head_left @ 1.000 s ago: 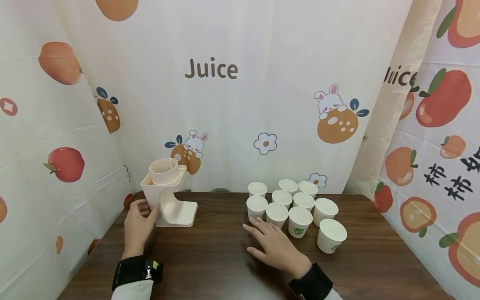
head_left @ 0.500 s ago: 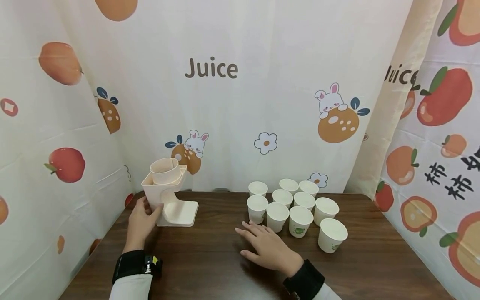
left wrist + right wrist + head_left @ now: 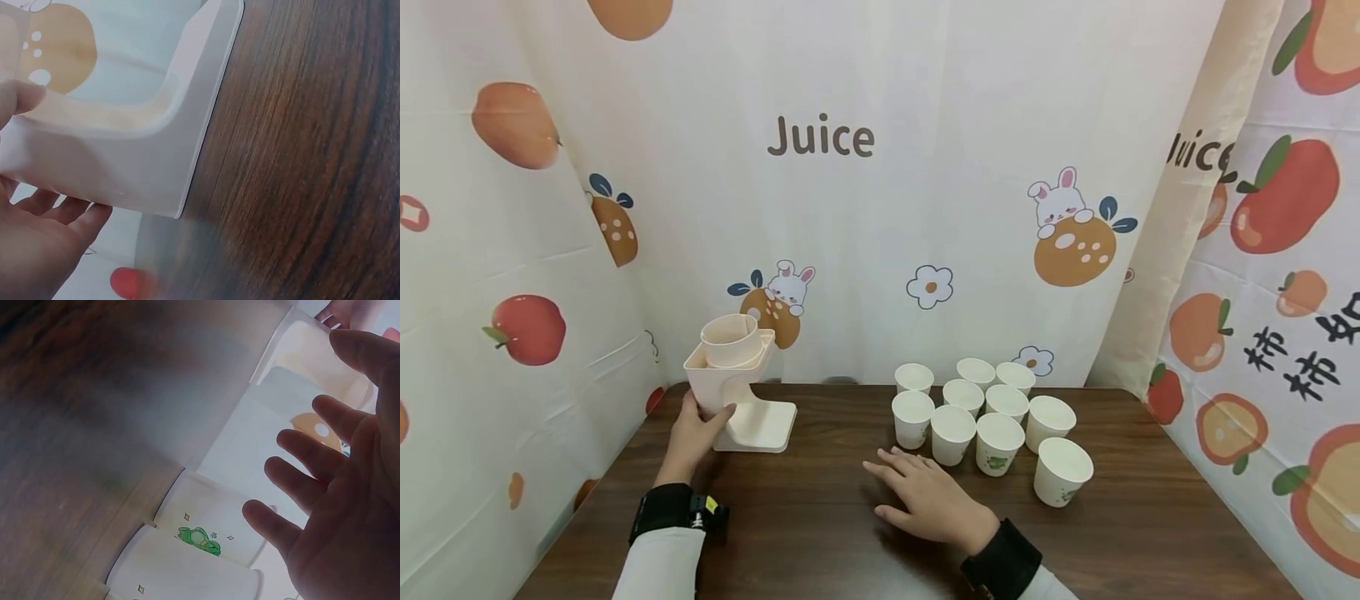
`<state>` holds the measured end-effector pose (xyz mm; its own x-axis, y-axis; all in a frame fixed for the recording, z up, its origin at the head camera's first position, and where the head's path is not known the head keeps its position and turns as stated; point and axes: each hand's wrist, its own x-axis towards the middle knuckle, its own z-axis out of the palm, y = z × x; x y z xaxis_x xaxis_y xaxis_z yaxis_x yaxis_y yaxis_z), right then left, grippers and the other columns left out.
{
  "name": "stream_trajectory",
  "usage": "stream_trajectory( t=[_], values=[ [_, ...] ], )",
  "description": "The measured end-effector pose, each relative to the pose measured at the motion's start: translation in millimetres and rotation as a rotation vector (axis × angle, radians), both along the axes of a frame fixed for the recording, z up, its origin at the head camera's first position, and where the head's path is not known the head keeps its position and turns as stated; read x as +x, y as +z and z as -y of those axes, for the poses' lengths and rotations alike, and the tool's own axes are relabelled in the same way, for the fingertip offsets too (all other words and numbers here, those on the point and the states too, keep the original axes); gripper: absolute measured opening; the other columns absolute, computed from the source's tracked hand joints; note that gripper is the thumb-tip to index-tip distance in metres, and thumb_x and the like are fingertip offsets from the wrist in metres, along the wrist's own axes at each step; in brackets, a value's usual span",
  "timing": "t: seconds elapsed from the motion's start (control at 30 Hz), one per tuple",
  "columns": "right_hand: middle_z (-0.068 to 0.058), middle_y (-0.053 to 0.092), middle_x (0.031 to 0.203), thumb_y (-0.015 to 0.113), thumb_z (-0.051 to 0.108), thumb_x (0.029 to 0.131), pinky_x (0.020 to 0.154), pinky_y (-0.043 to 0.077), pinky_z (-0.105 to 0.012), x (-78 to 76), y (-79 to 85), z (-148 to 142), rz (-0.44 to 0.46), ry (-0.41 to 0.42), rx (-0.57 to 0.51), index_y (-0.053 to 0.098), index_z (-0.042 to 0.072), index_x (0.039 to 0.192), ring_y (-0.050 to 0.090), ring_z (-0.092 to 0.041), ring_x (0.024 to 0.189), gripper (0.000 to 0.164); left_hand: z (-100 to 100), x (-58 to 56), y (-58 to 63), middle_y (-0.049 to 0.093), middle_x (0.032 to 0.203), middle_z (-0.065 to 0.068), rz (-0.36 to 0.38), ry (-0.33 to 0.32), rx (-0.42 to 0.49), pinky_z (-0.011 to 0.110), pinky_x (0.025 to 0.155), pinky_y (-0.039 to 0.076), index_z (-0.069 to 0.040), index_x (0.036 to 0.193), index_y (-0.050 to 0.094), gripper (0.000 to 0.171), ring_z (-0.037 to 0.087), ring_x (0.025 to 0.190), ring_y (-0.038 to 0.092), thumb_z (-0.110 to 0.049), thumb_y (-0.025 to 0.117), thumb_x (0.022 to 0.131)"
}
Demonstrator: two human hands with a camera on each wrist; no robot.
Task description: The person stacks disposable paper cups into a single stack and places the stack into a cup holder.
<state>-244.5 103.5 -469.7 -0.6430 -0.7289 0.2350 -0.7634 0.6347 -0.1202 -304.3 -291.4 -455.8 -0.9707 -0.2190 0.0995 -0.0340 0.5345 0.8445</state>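
A cream plastic stand (image 3: 763, 423) stands at the left of the dark table, with a flat base, a curved upright and a square top. A round cream cup-like piece (image 3: 730, 342) sits in that top. My left hand (image 3: 691, 437) grips the upright, thumb on one side and fingers on the other, as the left wrist view shows with the stand's upright (image 3: 119, 156). Over the table, my right hand (image 3: 928, 498) is spread with straight fingers and holds nothing. Just beyond it are several white paper cups (image 3: 953, 435); a green print shows on one cup (image 3: 206, 519).
The paper cups stand upright and close together in rows, mouths up. One cup (image 3: 1063, 472) is nearest the front on the right. A printed curtain (image 3: 865, 217) hangs behind the dark wooden table (image 3: 820, 500) and along both sides.
My right hand has drawn back a little to the left, away from the cups. My left hand has shifted slightly right and its thumb has moved further onto the upright.
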Motion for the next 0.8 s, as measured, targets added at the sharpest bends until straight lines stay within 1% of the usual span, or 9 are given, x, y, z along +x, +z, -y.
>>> stream_trajectory(
  t=[0.1, 0.27, 0.47, 0.57, 0.67, 0.8],
  values=[
    [-0.004, 0.035, 0.148, 0.050, 0.047, 0.093, 0.094, 0.041, -0.055, 0.2, -1.1, 0.7, 0.000, 0.001, 0.005, 0.030, 0.027, 0.146, 0.031, -0.023, 0.132, 0.059, 2.1, 1.2, -0.3, 0.019, 0.148, 0.029, 0.016, -0.002, 0.005, 0.062, 0.104, 0.024, -0.005, 0.148, 0.000, 0.089, 0.042, 0.131, 0.023, -0.043, 0.056, 0.090],
    [-0.005, 0.036, 0.148, 0.049, 0.047, 0.094, 0.094, 0.041, -0.055, 0.2, -1.0, 1.8, 0.010, 0.003, 0.007, 0.027, 0.029, 0.146, 0.031, -0.023, 0.132, 0.060, 3.7, 2.6, 0.2, 0.021, 0.147, 0.029, 0.033, -0.011, 0.004, 0.062, 0.103, 0.026, -0.003, 0.147, 0.001, 0.089, 0.042, 0.130, 0.025, -0.042, 0.057, 0.090],
    [-0.010, 0.039, 0.145, 0.051, 0.045, 0.093, 0.093, 0.043, -0.051, -0.8, -0.2, 0.3, 0.016, 0.014, -0.018, 0.028, 0.029, 0.146, 0.035, -0.024, 0.130, 0.059, 2.2, 5.4, -0.3, 0.022, 0.146, 0.030, 0.016, -0.028, 0.000, 0.064, 0.102, 0.027, -0.003, 0.147, 0.003, 0.088, 0.043, 0.129, 0.027, -0.042, 0.058, 0.090],
    [-0.008, 0.040, 0.145, 0.051, 0.046, 0.093, 0.093, 0.043, -0.050, -1.5, -0.1, -2.3, 0.005, 0.006, -0.028, 0.031, 0.027, 0.145, 0.036, -0.022, 0.129, 0.058, 1.4, 6.7, -1.6, 0.023, 0.146, 0.030, 0.001, -0.037, 0.010, 0.064, 0.101, 0.028, -0.003, 0.147, 0.003, 0.088, 0.043, 0.128, 0.027, -0.042, 0.058, 0.090],
    [-0.007, 0.040, 0.144, 0.050, 0.046, 0.094, 0.094, 0.043, -0.050, -2.0, -0.2, -5.9, 0.002, -0.003, -0.037, 0.034, 0.025, 0.143, 0.036, -0.021, 0.129, 0.056, 0.9, 8.3, -2.8, 0.021, 0.146, 0.031, -0.004, -0.052, 0.012, 0.065, 0.101, 0.028, -0.004, 0.147, 0.001, 0.091, 0.044, 0.129, 0.026, -0.045, 0.058, 0.089],
    [-0.005, 0.041, 0.144, 0.048, 0.048, 0.094, 0.094, 0.043, -0.050, -2.4, -0.6, -11.4, 0.007, -0.023, -0.036, 0.036, 0.024, 0.143, 0.036, -0.019, 0.129, 0.056, 0.4, 11.3, -3.0, 0.018, 0.147, 0.031, 0.015, -0.063, -0.016, 0.065, 0.101, 0.026, -0.004, 0.147, -0.003, 0.094, 0.045, 0.129, 0.024, -0.050, 0.055, 0.089]
  ],
)
